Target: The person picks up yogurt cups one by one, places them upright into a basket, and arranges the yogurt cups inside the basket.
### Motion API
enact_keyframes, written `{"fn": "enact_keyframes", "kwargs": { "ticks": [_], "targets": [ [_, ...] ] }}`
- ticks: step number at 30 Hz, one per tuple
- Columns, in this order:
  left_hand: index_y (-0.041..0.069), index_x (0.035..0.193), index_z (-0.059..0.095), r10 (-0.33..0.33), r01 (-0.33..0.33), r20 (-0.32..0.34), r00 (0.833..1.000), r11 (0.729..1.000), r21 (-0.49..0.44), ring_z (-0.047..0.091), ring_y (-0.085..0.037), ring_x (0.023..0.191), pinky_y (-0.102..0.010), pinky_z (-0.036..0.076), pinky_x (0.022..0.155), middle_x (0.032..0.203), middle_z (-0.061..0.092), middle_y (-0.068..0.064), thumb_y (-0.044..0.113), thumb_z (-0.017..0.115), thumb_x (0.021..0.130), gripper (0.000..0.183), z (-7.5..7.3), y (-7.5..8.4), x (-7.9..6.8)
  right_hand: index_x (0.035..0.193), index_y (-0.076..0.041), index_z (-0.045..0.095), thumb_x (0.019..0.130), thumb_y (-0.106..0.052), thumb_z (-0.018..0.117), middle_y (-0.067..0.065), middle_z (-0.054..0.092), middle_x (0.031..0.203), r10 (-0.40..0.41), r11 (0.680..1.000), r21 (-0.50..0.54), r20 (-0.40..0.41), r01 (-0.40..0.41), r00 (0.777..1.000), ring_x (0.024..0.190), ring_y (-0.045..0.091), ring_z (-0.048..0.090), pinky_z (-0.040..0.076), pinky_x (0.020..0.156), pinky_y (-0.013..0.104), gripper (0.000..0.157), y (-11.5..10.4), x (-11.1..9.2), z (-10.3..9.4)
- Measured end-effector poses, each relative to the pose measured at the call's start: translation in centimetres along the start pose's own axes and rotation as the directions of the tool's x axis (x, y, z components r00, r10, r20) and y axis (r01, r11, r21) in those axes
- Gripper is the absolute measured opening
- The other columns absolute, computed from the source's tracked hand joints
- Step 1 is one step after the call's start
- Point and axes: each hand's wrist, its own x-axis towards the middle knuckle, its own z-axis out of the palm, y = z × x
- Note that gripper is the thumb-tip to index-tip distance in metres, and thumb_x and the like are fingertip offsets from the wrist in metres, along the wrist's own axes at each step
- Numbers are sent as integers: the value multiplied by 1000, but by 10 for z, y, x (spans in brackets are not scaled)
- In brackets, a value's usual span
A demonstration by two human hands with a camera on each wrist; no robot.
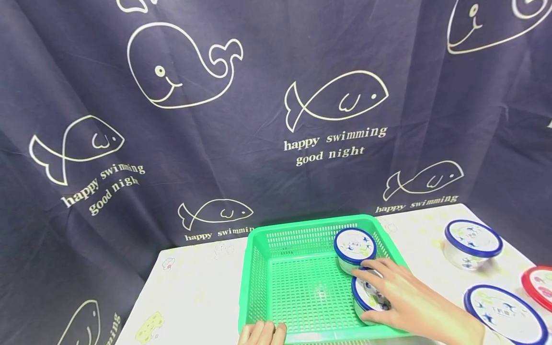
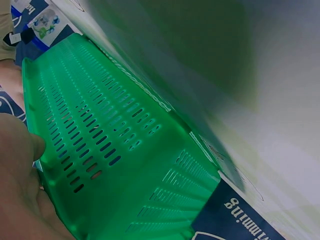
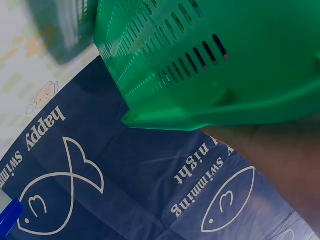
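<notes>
A green plastic basket [image 1: 247, 287] with slotted sides stands on the table. My left hand [image 1: 263, 333] grips its near rim at the left corner; in the left wrist view the thumb [image 2: 37, 146] lies against the basket's outer side. Inside, along the right wall, is a round clear tub with a blue lid [image 1: 355, 245]. Just nearer to me is a second blue-lidded tub [image 1: 374, 298], tilted, with my right hand [image 1: 405, 297] holding it between thumb and fingers. That hand partly covers its lid. In the right wrist view the basket wall [image 3: 200, 65] hides the fingers.
Right of the basket, two more blue-lidded tubs [image 1: 473, 237] and a red-lidded tub [image 1: 541, 285] stand on the white patterned table [image 1: 194, 287]. A dark blue curtain [image 1: 258, 158] with fish drawings hangs behind the table.
</notes>
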Motion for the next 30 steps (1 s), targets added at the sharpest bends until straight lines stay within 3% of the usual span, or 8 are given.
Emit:
{"fn": "enact_keyframes", "kwargs": {
  "ticks": [6,20,30],
  "targets": [
    [15,68,61,13,-13,-11,1000,1000,3,22,-8,47,-25,24,50,53,31,6,51,36,90,49,-2,-1,2,124,-28,52,67,-73,52,-2,50,120,6,1000,28,1,-6,1000,111,21,47,36,90,48,73,-1,0,0],
    [14,71,61,28,-28,-39,999,1000,-6,23,-8,50,-25,24,50,55,31,6,52,37,89,49,3,-2,-3,122,-30,53,70,-63,60,-6,48,123,23,999,23,-30,-22,999,111,12,42,39,85,38,61,-1,-4,-3],
    [14,70,60,26,-26,-45,999,1000,0,23,-7,49,-24,24,51,55,31,6,52,36,90,49,1,-1,1,120,-27,54,74,-57,61,-6,45,123,30,999,20,-67,-28,997,113,13,39,30,88,35,56,0,-8,-7]
  ]
}}
